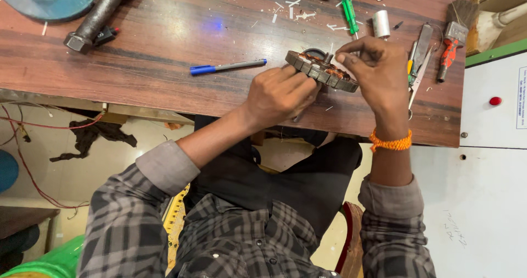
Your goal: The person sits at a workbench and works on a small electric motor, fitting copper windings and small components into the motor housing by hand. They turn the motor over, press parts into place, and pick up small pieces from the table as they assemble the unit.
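On the wooden worktop point(164, 42), near its front edge, both hands tilt a round motor stator point(321, 69) with copper windings. The left hand point(277, 94) closes its grip on the stator's near rim, seemingly pinching a thin tool as well, while the right hand point(376, 72) pinches its far side. A white cabinet point(488, 119) at right carries a red round button point(495, 100) and a white rectangular label point(521, 97).
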